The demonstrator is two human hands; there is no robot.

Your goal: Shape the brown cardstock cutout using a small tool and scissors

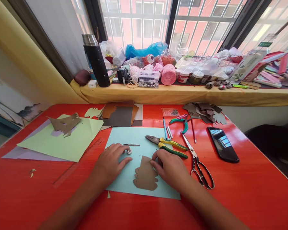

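Note:
A brown cut-out with wavy edges and small holes [146,175], leather or card, lies on a pale blue sheet [120,182]. My right hand [170,167] has its thumb and index finger closed on the upper right edge of it. Over the sheet's left side, my left hand [112,161] rests with thumb and fingers apart. Its index fingertip is at a small round metal piece [129,151], perhaps touching it. Just beyond lies a thin metal rod [132,145]. Pliers with yellow-green handles [166,145] lie beyond my right hand.
Scissors [194,156] and a phone [223,144] lie to the right, with teal-handled pliers [182,123] farther back. On the left are a green sheet [69,140], a clear ruler [76,164] and a brown scrap [66,124]. A black flask [97,64] stands on the cluttered sill.

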